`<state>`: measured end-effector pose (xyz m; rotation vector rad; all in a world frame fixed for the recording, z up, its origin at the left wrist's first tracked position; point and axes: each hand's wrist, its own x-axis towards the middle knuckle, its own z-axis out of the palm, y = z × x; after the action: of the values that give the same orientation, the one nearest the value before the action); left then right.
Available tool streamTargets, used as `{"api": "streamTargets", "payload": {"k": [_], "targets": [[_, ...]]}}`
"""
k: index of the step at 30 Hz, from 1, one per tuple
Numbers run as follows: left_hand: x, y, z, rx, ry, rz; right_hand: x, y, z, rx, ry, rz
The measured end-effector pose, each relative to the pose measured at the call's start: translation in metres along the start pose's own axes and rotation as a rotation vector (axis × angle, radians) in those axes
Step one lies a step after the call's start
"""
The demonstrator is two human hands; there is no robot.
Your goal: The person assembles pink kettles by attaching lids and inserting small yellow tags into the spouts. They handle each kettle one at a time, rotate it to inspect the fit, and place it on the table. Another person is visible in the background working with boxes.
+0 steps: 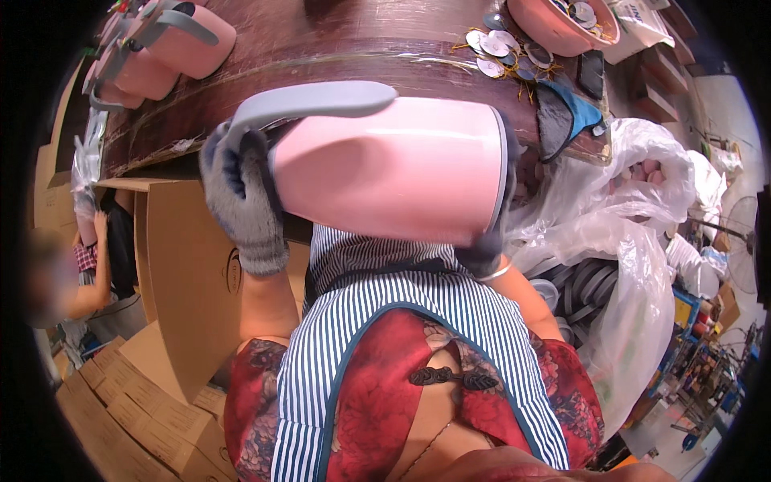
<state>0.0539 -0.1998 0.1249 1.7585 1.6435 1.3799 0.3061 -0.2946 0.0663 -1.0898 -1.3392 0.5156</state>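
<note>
A pink jug (pixel 393 173) with a long grey handle (pixel 321 100) lies on its side in the air in front of my chest, at the near edge of the table. My left hand (pixel 245 193), in a grey glove, grips its top end, where the handle joins. Around the base end on the right, my right hand (pixel 486 245) in a dark glove supports the jug. Most of the right hand's fingers are hidden behind the base.
Several pink jugs (pixel 193 44) with grey handles stand at the table's far left. Round tags (pixel 494 44), a pink basin (pixel 546 36) and a blue-black cloth (pixel 566 116) lie right. Plastic bags (pixel 642 297) bulge beside me; an open carton (pixel 189 289) stands left, near another person (pixel 88 281).
</note>
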Motion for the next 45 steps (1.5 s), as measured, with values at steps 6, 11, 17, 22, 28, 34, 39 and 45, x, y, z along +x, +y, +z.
{"api": "streamTargets", "payload": {"k": [6, 11, 17, 22, 28, 34, 39, 45], "targets": [[0.020, 0.040, -0.051, 0.550, 0.021, 0.877, 0.019, 0.036, 0.021, 1.673, -0.127, 0.948], [0.110, 0.007, -0.087, 0.914, 0.011, 1.024, 0.006, 0.041, 0.008, 0.872, 0.085, 1.035], [0.214, -0.119, -0.122, 1.321, 0.182, 0.570, 0.003, 0.039, 0.024, 0.885, -0.068, 1.071], [0.278, -0.206, -0.153, 1.032, 0.236, 0.531, -0.013, 0.050, 0.023, 0.946, -0.063, 1.068], [0.220, -0.173, -0.078, 0.751, 0.481, 0.664, -0.022, 0.051, 0.005, 0.799, -0.032, 1.080], [0.238, -0.142, 0.006, 0.633, 0.504, 0.713, -0.004, 0.050, -0.009, 0.648, -0.114, 1.019], [0.269, -0.194, -0.053, 0.676, 0.916, 0.469, 0.009, 0.050, -0.009, 0.520, -0.009, 0.940], [0.262, -0.377, -0.145, -0.018, 0.488, -0.068, 0.116, 0.067, 0.022, 0.185, -0.346, 0.557]]}}
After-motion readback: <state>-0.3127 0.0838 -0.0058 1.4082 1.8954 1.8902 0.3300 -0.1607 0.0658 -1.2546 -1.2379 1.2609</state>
